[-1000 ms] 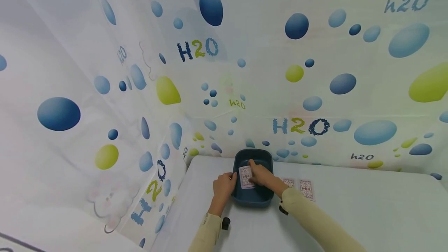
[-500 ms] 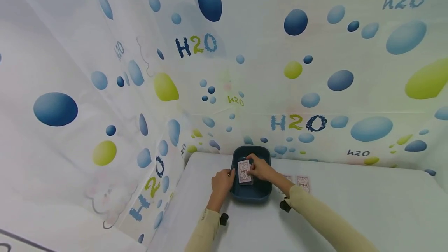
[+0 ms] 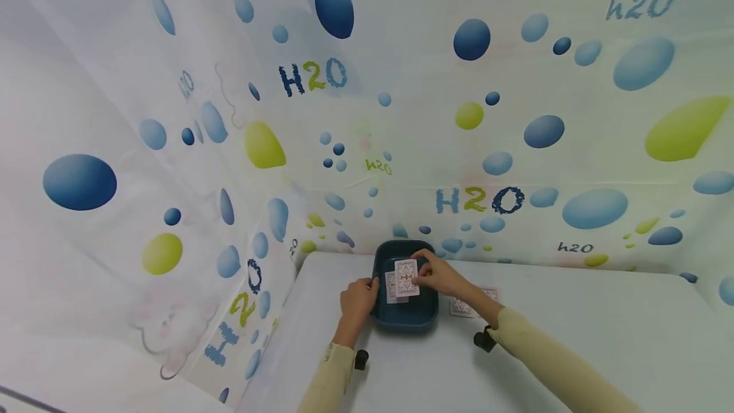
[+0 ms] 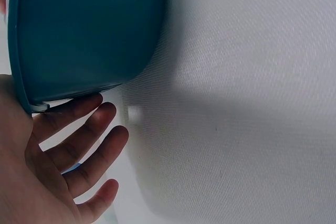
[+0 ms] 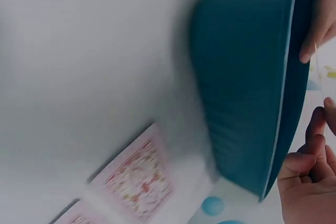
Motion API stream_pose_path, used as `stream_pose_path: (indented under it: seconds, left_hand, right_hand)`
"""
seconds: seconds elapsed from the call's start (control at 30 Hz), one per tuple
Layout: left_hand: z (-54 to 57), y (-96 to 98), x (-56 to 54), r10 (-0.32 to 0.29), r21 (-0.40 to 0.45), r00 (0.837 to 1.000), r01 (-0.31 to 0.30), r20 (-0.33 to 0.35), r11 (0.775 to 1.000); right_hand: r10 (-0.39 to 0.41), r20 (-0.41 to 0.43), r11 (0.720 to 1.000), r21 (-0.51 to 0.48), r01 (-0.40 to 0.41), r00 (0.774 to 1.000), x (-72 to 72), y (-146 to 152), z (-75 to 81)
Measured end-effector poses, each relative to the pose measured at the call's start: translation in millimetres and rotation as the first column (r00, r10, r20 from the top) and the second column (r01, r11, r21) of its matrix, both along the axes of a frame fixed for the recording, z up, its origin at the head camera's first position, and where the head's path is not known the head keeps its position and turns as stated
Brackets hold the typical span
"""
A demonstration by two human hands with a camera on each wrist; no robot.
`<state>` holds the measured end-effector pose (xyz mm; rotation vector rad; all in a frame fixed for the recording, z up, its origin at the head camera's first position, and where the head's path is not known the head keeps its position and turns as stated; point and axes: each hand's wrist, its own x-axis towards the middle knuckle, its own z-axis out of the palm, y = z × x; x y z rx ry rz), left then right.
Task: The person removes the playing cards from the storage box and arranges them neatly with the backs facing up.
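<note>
While your left hand (image 3: 357, 298) pinches the blue bin (image 3: 404, 322) at its rim, your right grip (image 3: 440, 275) clamps the card (image 3: 406, 278) edge-on: likely light, bendy, slick, best held right there!

The tub (image 4: 89, 24) looks smooth, semi-matt plastic, the cards (image 3: 408, 277) printed paper, the table covering (image 4: 236, 145) matt and finely textured.

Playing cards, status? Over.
Left grip holds teal tub by rim. Right grip pinches a playing card above tub. Another card lies inside. No obstruction visible.

Two cards (image 5: 139, 179), apparently patterned, lie beside the teal bin (image 5: 239, 82).
</note>
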<state>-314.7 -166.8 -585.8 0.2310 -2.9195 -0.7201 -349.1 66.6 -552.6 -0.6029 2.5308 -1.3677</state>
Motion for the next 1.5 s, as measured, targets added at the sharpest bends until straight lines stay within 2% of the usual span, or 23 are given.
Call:
stream_pose_path:
  seconds: [0.3,0.57,0.63,0.77,0.97,1.17,1.37,1.5]
  left_hand:
    - [0.5,-1.0,0.0,-0.012,-0.002,1.000,0.012,-0.021,1.000]
    - [3.3,-3.1,1.5,-0.007,0.025,0.999,0.008,-0.032,1.000]
    - [2.7,-3.7,1.9,-0.008,0.029,0.999,0.009,-0.033,1.000]
    - [1.0,-5.0,0.0,-0.016,0.021,0.999,0.017,-0.032,1.000]
    - [-0.8,-4.8,-1.2,-0.010,0.024,1.000,0.010,0.000,1.000]
    - [0.6,-4.2,-1.7,-0.012,0.023,1.000,0.012,0.010,1.000]
    - [1.3,-2.7,-2.6,-0.009,0.022,0.999,0.008,0.031,1.000]
    - [1.3,-1.4,-2.8,-0.022,0.023,0.999,0.022,0.024,0.999]
  right_hand:
    - [-0.051,0.082,0.998,-0.032,0.053,0.995,4.9,32.4,-4.2]
    - [0.024,0.056,0.992,-0.126,-0.017,0.998,8.5,71.7,-11.5]
    - [0.022,0.060,0.990,-0.140,-0.013,0.998,10.3,83.6,-12.8]
    - [-0.034,0.068,0.994,-0.103,0.041,0.997,15.2,106.1,-13.3]
    - [-0.105,0.081,0.993,-0.045,0.109,0.991,18.0,139.8,-29.1]
    - [-0.118,0.093,0.991,-0.051,0.123,0.989,25.0,165.5,-36.9]
    - [-0.100,0.112,0.993,-0.052,0.106,0.989,32.2,190.9,-52.4]
    - [-0.132,0.135,0.991,-0.015,0.135,0.982,38.3,208.7,-62.3]
